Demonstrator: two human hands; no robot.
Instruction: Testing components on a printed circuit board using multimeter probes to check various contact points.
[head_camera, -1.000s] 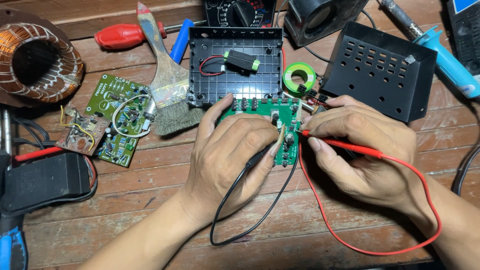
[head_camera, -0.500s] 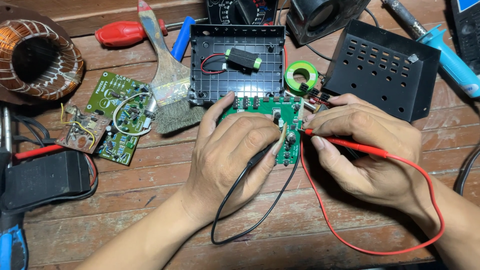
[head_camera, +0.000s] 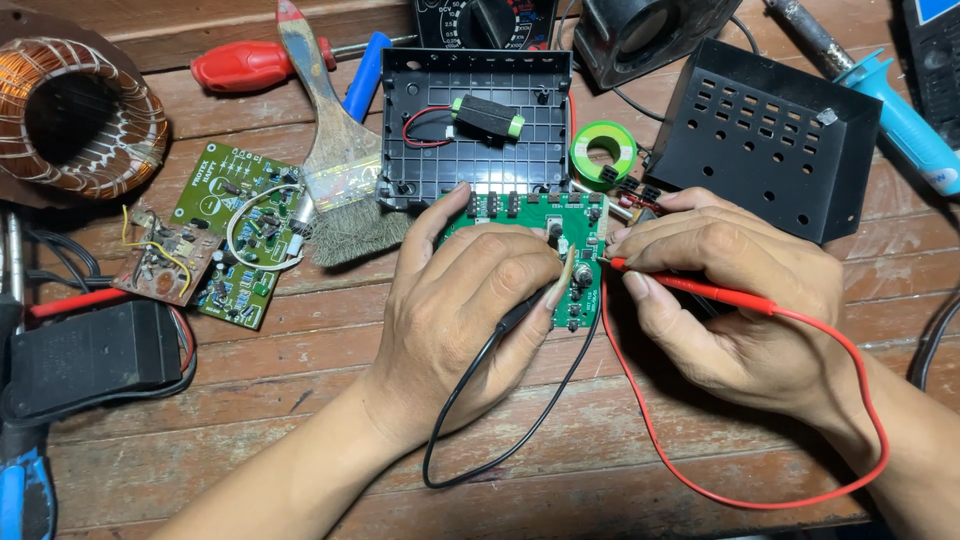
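A green circuit board (head_camera: 572, 232) lies on the wooden table (head_camera: 300, 400) at the centre, partly covered by both hands. My left hand (head_camera: 470, 300) grips a black test probe (head_camera: 520, 312) whose tip touches the board; its black lead (head_camera: 470, 440) loops toward me. My right hand (head_camera: 730, 300) pinches a red test probe (head_camera: 690, 287) with the tip on the board's right edge, and the red lead (head_camera: 780, 480) curves around my wrist.
Behind the board sit a black plastic case base (head_camera: 470, 135) with a green-ended part, a perforated black cover (head_camera: 775, 135), a green solder reel (head_camera: 604, 152) and a multimeter (head_camera: 485, 20). To the left lie a paintbrush (head_camera: 330, 160), a red screwdriver (head_camera: 250, 65), a second green board (head_camera: 245, 235) and a copper coil (head_camera: 75, 115).
Both hands and probes stay on the board; the probe tips have shifted only slightly. Nothing else moved.
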